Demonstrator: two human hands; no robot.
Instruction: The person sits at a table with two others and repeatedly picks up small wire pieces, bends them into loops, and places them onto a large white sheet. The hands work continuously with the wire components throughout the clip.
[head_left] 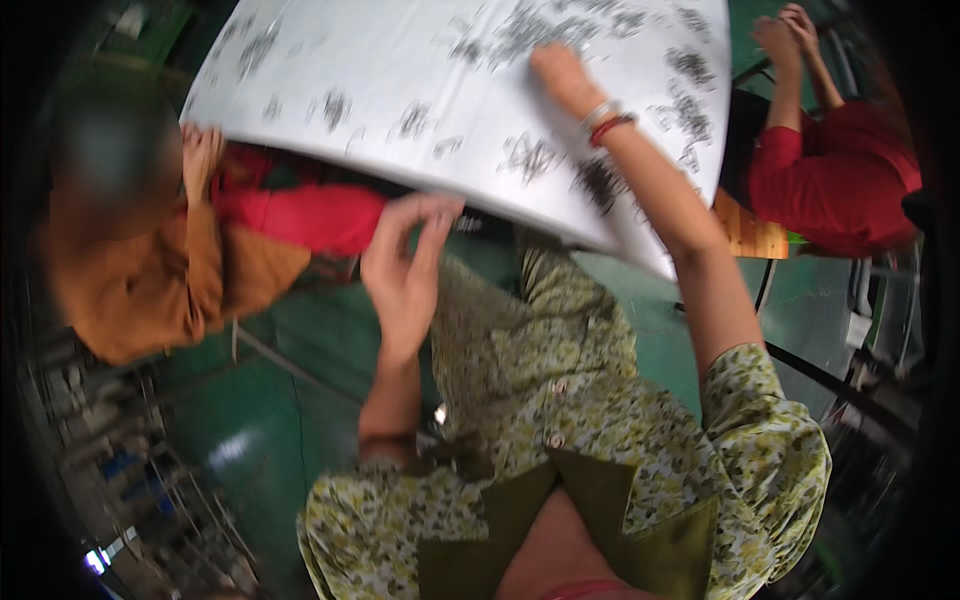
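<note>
A white table [400, 70] strewn with heaps of small dark metal parts [530, 155] fills the upper middle. My right hand [562, 75] reaches far out over it, resting among the parts; its fingers are blurred, and bangles sit on the wrist. My left hand [405, 260] hovers at the table's near edge, fingers bent and apart, thumb and forefinger close together; whether a small piece sits between them is unclear. My lap in a green floral dress [540, 360] lies below.
A person in an orange top [160, 280] with red cloth sits at the left edge of the table. Another person in red [840, 170] sits at the upper right on a wooden seat [750, 235]. Green floor [260, 400] and metal racks [130, 480] lie lower left.
</note>
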